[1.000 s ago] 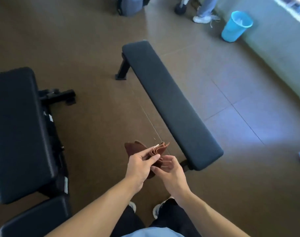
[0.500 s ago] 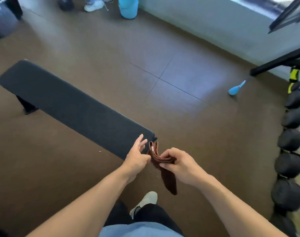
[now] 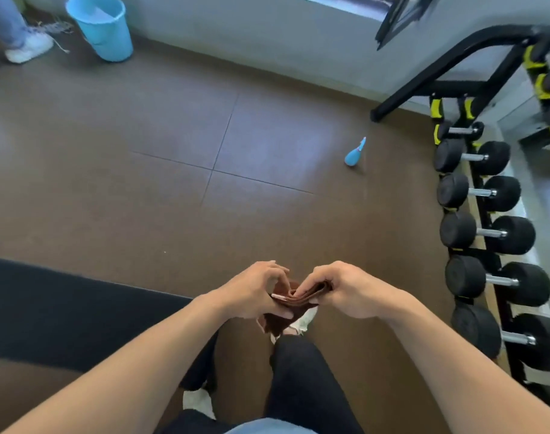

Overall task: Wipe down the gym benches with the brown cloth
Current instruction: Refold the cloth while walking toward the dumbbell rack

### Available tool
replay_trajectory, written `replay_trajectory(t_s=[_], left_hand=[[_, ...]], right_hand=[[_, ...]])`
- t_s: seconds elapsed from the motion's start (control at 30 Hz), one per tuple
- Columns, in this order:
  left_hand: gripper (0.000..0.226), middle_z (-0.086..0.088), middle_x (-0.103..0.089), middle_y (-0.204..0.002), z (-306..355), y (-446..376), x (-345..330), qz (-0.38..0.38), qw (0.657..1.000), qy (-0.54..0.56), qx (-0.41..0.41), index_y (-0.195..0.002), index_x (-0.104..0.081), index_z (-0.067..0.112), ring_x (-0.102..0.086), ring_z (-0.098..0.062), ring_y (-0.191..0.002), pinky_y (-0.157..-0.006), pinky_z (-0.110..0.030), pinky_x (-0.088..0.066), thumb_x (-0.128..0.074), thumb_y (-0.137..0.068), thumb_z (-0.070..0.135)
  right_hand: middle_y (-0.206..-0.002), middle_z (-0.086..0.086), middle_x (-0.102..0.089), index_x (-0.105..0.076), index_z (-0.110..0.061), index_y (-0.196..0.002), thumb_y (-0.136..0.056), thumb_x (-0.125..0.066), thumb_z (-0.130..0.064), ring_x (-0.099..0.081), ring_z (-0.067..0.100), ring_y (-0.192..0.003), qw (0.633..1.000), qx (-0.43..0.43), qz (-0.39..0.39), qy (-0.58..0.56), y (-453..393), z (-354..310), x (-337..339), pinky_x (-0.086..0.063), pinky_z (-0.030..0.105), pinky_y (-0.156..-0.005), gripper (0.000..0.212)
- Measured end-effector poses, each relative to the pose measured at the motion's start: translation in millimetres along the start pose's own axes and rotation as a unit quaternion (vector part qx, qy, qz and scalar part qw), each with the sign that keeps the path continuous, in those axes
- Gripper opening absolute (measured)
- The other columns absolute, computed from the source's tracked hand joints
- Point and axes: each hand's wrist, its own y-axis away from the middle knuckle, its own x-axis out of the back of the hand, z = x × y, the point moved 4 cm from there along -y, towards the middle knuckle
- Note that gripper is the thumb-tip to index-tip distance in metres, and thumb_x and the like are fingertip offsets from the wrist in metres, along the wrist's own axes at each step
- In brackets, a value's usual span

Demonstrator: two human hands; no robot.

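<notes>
A folded brown cloth (image 3: 302, 300) sits between my two hands at waist height, above my legs. My left hand (image 3: 251, 292) pinches its left side and my right hand (image 3: 345, 289) pinches its right side, fingertips meeting over the folds. A corner of the cloth hangs down below my left hand. The black padded gym bench (image 3: 64, 311) lies at the lower left, its near end just left of my left forearm and partly hidden by it.
A blue spray bottle (image 3: 354, 154) stands on the brown floor ahead to the right. A rack of black dumbbells (image 3: 486, 233) lines the right side. A blue bucket (image 3: 101, 26) and another person's shoe (image 3: 29, 48) are at the far left by the wall.
The view has swung right, leaving the bench at the lower left. My left hand has come back onto the cloth, and both hands now hold it bunched together.
</notes>
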Motion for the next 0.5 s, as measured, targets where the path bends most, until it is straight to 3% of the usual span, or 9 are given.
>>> replay_trajectory(t_s=[0.1, 0.17, 0.23, 0.3, 0.37, 0.43, 0.5], left_hand=[[0.032, 0.011, -0.068, -0.112, 10, -68, 22, 0.010, 0.999, 0.010, 0.047, -0.089, -0.059, 0.030, -0.060, -0.015, -0.110, -0.096, -0.039, -0.050, -0.083, -0.073, 0.043], [0.027, 0.008, -0.072, -0.097, 18, -115, 33, 0.068, 0.993, 0.045, 0.084, -0.092, -0.057, 0.030, -0.065, -0.016, -0.092, -0.081, -0.036, -0.054, -0.080, -0.081, 0.039], [0.029, 0.009, -0.073, -0.095, 33, -157, 41, 0.134, 0.980, 0.093, 0.118, -0.104, -0.059, 0.033, -0.067, -0.012, -0.088, -0.075, -0.031, -0.053, -0.078, -0.083, 0.038], [0.031, 0.010, -0.074, -0.101, 56, -197, 46, 0.147, 0.976, 0.101, 0.125, -0.114, -0.067, 0.033, -0.067, -0.011, -0.093, -0.081, -0.031, -0.054, -0.076, -0.085, 0.035], [0.019, 0.005, -0.072, -0.100, 88, -237, 51, 0.129, 0.981, 0.073, 0.124, -0.105, -0.074, 0.027, -0.065, -0.017, -0.093, -0.081, -0.034, -0.051, -0.072, -0.086, 0.031], [0.008, 0.001, -0.063, -0.095, 119, -271, 64, 0.153, 0.980, 0.046, 0.121, -0.089, -0.069, 0.025, -0.059, -0.021, -0.089, -0.074, -0.033, -0.044, -0.073, -0.083, 0.029], [0.017, 0.003, -0.058, -0.094, 144, -301, 78, 0.191, 0.975, 0.049, 0.106, -0.080, -0.058, 0.025, -0.056, -0.020, -0.089, -0.073, -0.031, -0.041, -0.075, -0.080, 0.025]], right_hand=[[-0.085, -0.020, -0.075, -0.084, -0.029, -0.100, -0.091, -0.072, 0.001, -0.070, -0.004, -0.087, 0.999, 0.003, 0.032, 0.003, -36, 34, 62, -0.049, 0.012, -0.079, 0.033], [-0.085, -0.019, -0.077, -0.082, -0.034, -0.098, -0.092, -0.073, -0.007, -0.070, -0.004, -0.086, 0.998, -0.009, 0.064, -0.001, -62, 63, 107, -0.048, 0.013, -0.075, 0.029], [-0.089, -0.016, -0.078, -0.081, -0.038, -0.098, -0.092, -0.074, -0.015, -0.068, -0.001, -0.089, 0.994, -0.033, 0.107, 0.002, -81, 91, 151, -0.049, 0.017, -0.076, 0.025], [-0.091, -0.018, -0.076, -0.079, -0.040, -0.096, -0.093, -0.073, -0.022, -0.068, 0.004, -0.092, 0.985, -0.064, 0.161, -0.010, -89, 116, 189, -0.055, 0.029, -0.084, 0.020], [-0.089, -0.019, -0.076, -0.076, -0.045, -0.090, -0.090, -0.071, -0.027, -0.069, 0.009, -0.092, 0.975, -0.083, 0.205, -0.025, -91, 135, 225, -0.058, 0.039, -0.086, 0.018], [-0.086, -0.017, -0.076, -0.074, -0.045, -0.090, -0.088, -0.069, -0.028, -0.070, 0.011, -0.089, 0.965, -0.092, 0.244, -0.032, -89, 147, 263, -0.059, 0.041, -0.083, 0.018], [-0.087, -0.016, -0.076, -0.074, -0.043, -0.095, -0.089, -0.070, -0.028, -0.070, 0.013, -0.089, 0.956, -0.100, 0.273, -0.028, -88, 156, 298, -0.058, 0.042, -0.082, 0.017]])
